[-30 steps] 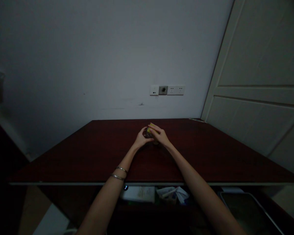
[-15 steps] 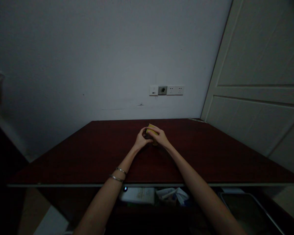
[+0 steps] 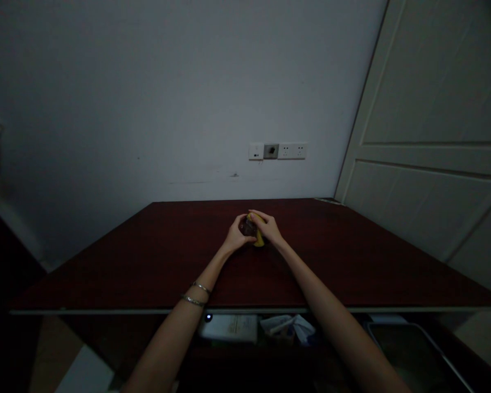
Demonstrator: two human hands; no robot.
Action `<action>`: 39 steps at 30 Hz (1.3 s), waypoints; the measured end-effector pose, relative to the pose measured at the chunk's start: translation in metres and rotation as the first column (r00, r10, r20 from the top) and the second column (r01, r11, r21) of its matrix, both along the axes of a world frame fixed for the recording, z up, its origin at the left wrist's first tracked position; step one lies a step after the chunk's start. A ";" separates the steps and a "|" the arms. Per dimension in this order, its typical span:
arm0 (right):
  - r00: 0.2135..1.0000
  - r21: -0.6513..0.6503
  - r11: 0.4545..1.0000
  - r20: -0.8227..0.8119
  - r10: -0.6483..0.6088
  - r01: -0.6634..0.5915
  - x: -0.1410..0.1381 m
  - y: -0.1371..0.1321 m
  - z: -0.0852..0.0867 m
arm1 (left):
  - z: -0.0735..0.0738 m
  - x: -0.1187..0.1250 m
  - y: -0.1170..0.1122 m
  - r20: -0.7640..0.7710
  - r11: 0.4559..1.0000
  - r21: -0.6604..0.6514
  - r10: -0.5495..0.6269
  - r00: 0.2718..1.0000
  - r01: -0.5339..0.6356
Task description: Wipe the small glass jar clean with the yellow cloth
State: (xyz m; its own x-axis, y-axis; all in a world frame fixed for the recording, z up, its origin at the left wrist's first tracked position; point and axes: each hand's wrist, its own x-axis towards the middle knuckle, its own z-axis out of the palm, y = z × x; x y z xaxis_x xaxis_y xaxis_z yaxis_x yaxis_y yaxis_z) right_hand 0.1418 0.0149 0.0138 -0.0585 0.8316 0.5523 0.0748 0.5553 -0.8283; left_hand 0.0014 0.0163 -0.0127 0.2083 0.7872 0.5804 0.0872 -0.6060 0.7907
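Over the middle of the dark red desk [image 3: 155, 262], both of my hands meet around a small bundle. My left hand [image 3: 234, 236] is curled round a dark, shiny, rounded object [image 3: 247, 227] that looks see-through; its exact kind I cannot make out. Against its right side lies a soft-looking yellow piece [image 3: 259, 239], perhaps a cloth or sponge. The fingers of my right hand [image 3: 270, 227] press on this yellow piece from above and the right, hiding part of it. Two silver bangles [image 3: 193, 300] circle my left wrist.
A pale wall with a row of sockets [image 3: 285, 151] rises behind the desk. At the right stands a panelled white door [image 3: 429, 207]. Below the desk edge, a shelf holds a white box [image 3: 229, 327], crumpled white-and-blue packaging [image 3: 288, 326] and a dark framed panel [image 3: 417, 355].
The yellow piece has shifted and folded down under my right hand, its upper corner no longer sticking up. More of the dark rounded object shows between my hands.
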 end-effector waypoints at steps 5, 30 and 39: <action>0.986 0.209 0.976 0.164 0.021 -0.055 0.001 -0.009 0.003 | 0.002 -0.003 0.000 -0.012 0.999 0.014 0.040 0.999 -0.039; 0.981 0.214 0.977 0.189 -0.037 -0.004 0.005 -0.016 0.007 | 0.007 0.000 -0.007 -0.048 0.998 -0.045 0.039 0.998 -0.041; 1.000 -0.019 1.000 -0.010 0.011 -0.011 0.006 -0.001 0.003 | 0.004 0.002 -0.004 0.003 0.995 -0.098 -0.004 1.000 0.004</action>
State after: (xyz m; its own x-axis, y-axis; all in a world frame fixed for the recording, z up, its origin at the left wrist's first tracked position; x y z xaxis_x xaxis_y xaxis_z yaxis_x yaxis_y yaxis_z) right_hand 0.1478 0.0142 0.0163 -0.0621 0.8415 0.5367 0.0605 0.5399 -0.8395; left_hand 0.0036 0.0126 -0.0083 0.2101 0.8393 0.5013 0.0829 -0.5262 0.8463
